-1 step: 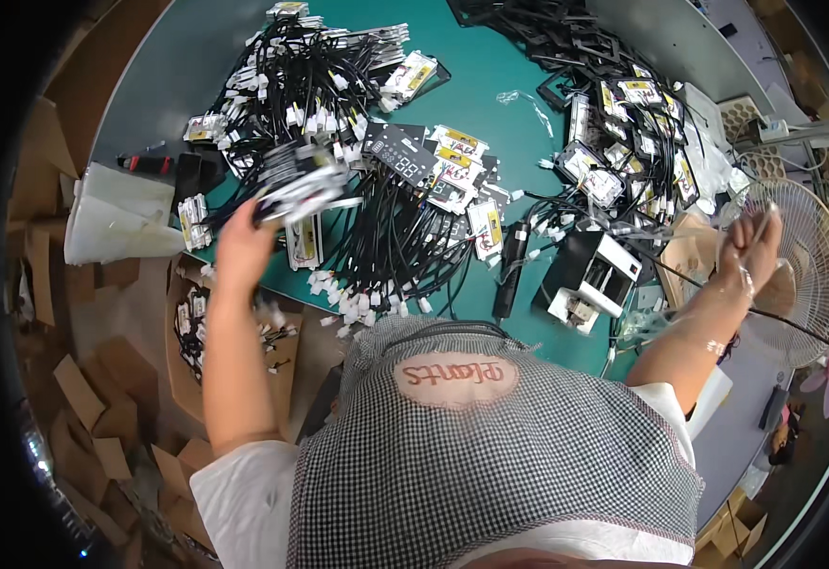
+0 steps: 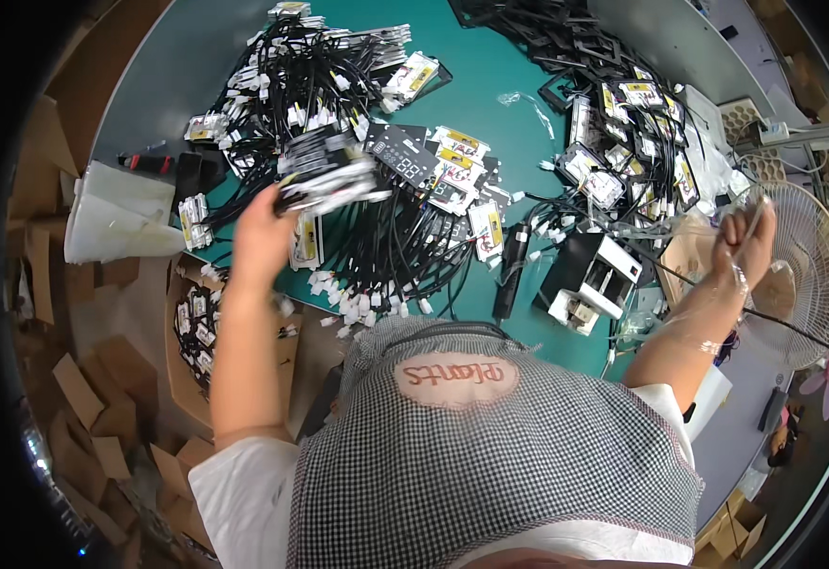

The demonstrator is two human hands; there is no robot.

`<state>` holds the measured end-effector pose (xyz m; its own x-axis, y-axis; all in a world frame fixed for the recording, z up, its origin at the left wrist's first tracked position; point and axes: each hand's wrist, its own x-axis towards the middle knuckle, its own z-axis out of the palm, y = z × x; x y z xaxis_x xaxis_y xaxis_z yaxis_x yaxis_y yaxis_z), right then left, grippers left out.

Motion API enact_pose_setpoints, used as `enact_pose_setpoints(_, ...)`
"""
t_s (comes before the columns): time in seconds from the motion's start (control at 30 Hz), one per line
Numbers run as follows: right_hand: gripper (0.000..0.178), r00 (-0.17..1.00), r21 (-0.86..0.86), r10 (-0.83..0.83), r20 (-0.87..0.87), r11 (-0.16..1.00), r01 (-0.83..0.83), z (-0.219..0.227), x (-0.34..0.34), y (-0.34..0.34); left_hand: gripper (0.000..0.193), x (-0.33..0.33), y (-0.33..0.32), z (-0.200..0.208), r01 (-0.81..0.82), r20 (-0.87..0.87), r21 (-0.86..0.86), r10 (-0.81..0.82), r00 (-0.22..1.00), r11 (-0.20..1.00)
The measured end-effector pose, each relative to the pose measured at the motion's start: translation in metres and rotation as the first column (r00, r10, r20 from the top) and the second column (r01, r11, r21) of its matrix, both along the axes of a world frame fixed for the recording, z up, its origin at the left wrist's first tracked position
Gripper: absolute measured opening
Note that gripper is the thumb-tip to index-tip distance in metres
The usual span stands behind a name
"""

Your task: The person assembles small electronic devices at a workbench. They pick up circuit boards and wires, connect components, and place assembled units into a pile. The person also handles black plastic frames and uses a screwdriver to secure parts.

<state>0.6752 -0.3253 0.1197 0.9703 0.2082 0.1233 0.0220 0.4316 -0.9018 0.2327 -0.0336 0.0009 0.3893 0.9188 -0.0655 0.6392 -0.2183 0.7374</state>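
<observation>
While left hand grips cable bundle, right hand pinches wire.

The scene is lit evenly and brightly from above; only soft, short shadows are cast on the green table. Strong fisheye bending is seen toward the rim, which is closed in by a black vignette. The left hand and the board it holds are smeared by motion blur. Faint glare is caught on the clear bag by the right hand.
</observation>
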Motion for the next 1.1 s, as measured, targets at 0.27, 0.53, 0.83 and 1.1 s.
enact_pose_setpoints(0.27,0.009,0.962,-0.242,0.265,0.072,0.94,-0.241,-0.038,-0.058,0.044,0.077,0.092,-0.062,-0.101,0.449,-0.359,0.145,-0.376,0.854,0.882)
enact_pose_setpoints(0.53,0.006,0.899,-0.148,0.438,-0.031,0.887,-0.437,-0.071,-0.073,0.066,0.071,0.086,-0.066,-0.13,0.572,-0.515,0.019,-0.482,0.709,0.82)
enact_pose_setpoints(0.83,0.018,0.597,0.336,0.768,-0.233,0.639,-0.692,-0.091,-0.054,0.082,0.026,0.1,0.073,-0.026,0.08,0.097,0.079,-0.088,0.991,0.994)
enact_pose_setpoints(1.1,0.021,0.634,0.182,0.7,-0.328,0.705,-0.685,-0.107,-0.052,0.096,0.063,0.19,0.198,-0.045,0.253,-0.245,0.368,-0.17,0.955,0.895)
